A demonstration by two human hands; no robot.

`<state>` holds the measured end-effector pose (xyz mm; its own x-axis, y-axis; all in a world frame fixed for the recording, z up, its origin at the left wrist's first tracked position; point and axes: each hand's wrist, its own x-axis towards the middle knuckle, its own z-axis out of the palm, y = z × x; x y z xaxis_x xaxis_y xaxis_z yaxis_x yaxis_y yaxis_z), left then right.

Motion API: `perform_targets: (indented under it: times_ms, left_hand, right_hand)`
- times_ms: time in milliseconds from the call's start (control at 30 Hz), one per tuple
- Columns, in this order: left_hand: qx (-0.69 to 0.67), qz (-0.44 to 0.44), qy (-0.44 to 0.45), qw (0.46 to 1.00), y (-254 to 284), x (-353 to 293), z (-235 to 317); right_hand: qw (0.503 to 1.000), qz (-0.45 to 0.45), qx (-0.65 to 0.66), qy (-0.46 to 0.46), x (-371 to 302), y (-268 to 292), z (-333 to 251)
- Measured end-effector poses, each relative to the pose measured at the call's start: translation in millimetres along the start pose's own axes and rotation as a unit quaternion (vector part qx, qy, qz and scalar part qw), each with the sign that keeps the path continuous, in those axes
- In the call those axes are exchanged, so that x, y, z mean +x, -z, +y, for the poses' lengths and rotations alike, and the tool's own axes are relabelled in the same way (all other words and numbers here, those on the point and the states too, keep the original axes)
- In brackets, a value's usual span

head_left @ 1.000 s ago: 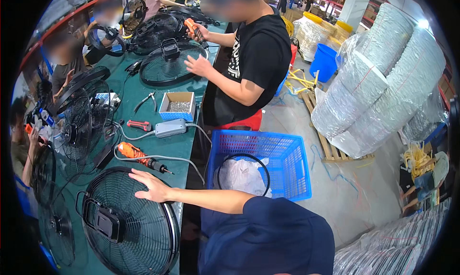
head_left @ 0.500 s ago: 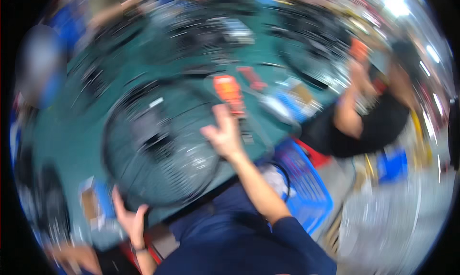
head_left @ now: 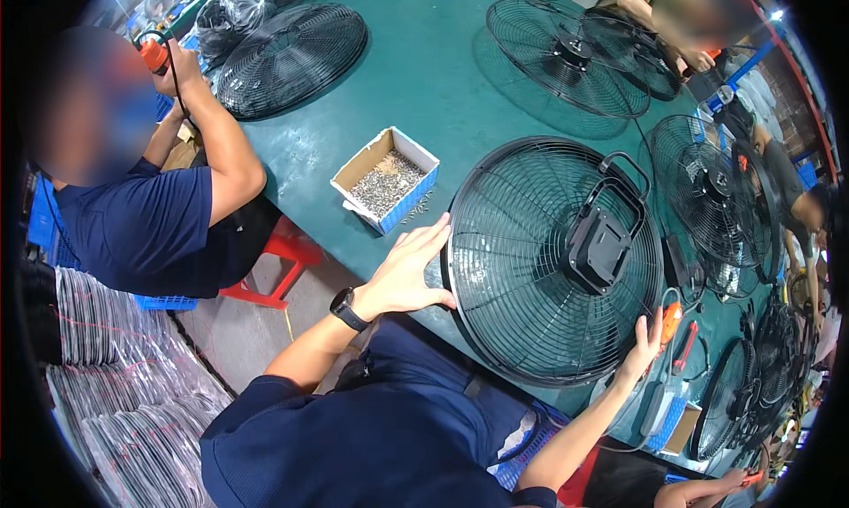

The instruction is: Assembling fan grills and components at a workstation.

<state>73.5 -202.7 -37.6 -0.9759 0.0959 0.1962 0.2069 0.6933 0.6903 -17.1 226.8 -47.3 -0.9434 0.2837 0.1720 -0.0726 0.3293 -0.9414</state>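
The fan [head_left: 579, 252] lies on the table [head_left: 416, 84], near its edge, perhaps steadied by the left hand [head_left: 402, 274], thumb and fingers apart against the rim. The right hand [head_left: 640, 356] meets the opposite rim, grip unclear, crowded by an orange tool [head_left: 671, 320]. Past the left fingertips and screw box [head_left: 412, 195], the table stretches on.

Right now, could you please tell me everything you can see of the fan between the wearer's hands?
The fan is round and black, with a wire cage of rings and spokes, a boxy housing and a looped handle. It faces housing-up over the green table; I cannot tell if it lies flat. The left hand touches its rim, the right hand the rim roughly opposite.
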Motion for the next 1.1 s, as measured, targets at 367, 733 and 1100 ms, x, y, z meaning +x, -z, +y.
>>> perform_targets:
  times_ms: [367,733,1100]
  left_hand:
    - [-0.009,-0.001,0.003,1.0,-2,3,-3]
    - [0.001,-0.005,0.004,1.0,-4,2,-6]
    - [-0.049,0.021,0.0,0.999,0,-2,-9]
  right_hand:
    - [0.998,-0.015,-0.06,-0.006,8,3,-5]
    - [0.839,-0.261,-0.338,0.338,21,-79,-122]
    - [0.792,-0.388,-0.319,0.348,44,-108,-156]
